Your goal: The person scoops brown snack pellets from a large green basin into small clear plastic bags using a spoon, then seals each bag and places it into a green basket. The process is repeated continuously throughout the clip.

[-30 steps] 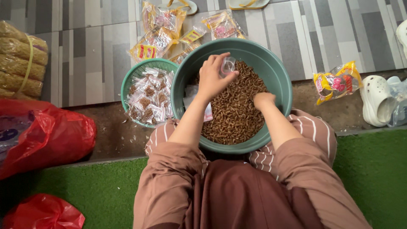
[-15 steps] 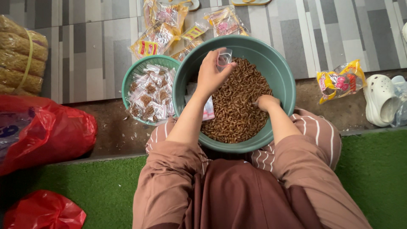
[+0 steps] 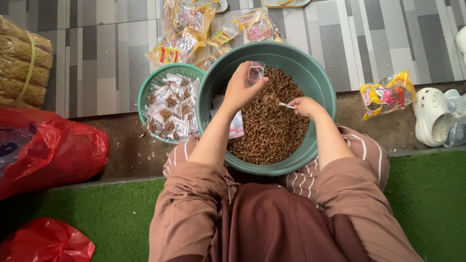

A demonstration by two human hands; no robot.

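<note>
Seen from above, both forearms reach forward from brown sleeves. The left hand point(image 3: 241, 88) is raised, its fingers pinched together. The right hand point(image 3: 305, 106) sits lower, closed in a loose fist, knuckles up.

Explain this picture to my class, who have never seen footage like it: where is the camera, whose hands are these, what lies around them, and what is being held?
The camera sits on the person's head and looks straight down, so the arms reaching out from the bottom are the person's own. The left hand holds a small clear plastic bag above a large green basin of brown curly snack pieces. The right hand holds a small spoon-like tool over the same snacks. Beside the basin, a smaller green basket holds small filled packets. On the tiled floor lie yellow snack packages, red plastic bags and a white clog.
</note>
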